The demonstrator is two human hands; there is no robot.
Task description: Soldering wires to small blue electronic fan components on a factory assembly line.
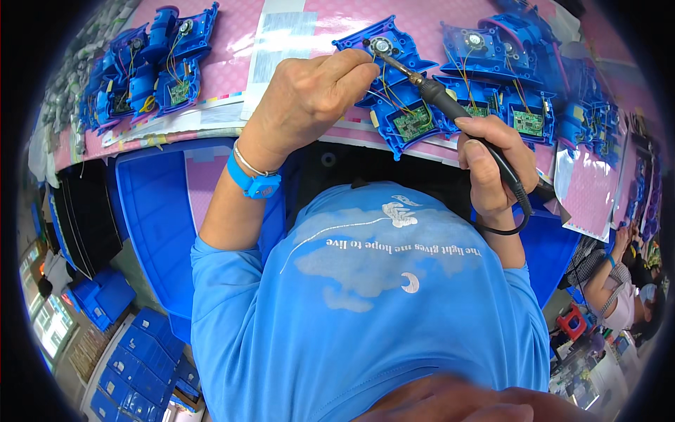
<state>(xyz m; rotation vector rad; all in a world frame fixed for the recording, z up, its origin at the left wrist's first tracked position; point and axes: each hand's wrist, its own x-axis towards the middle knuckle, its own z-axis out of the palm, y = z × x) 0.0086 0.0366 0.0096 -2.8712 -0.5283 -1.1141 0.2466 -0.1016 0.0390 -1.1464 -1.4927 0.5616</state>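
My right hand (pixel 492 158) grips a soldering iron (pixel 446 98) by its black handle, and the metal tip reaches a small round speaker (pixel 382 46). That speaker sits in the upper half of an open blue plastic housing (pixel 401 35). Fingers pinched together, my left hand (pixel 313 95) is right beside the speaker; what it holds is hidden by the fingers. Below the speaker, in the lower half of the housing, lies a green circuit board (pixel 413 123) with thin coloured wires running up from it.
More opened blue housings with boards and speakers stand at right (pixel 527 121) and left (pixel 179 91) on the pink-covered table (pixel 232 42). Blue bins (pixel 158 211) flank me below the table edge. Another person's arm (pixel 601 281) shows at far right.
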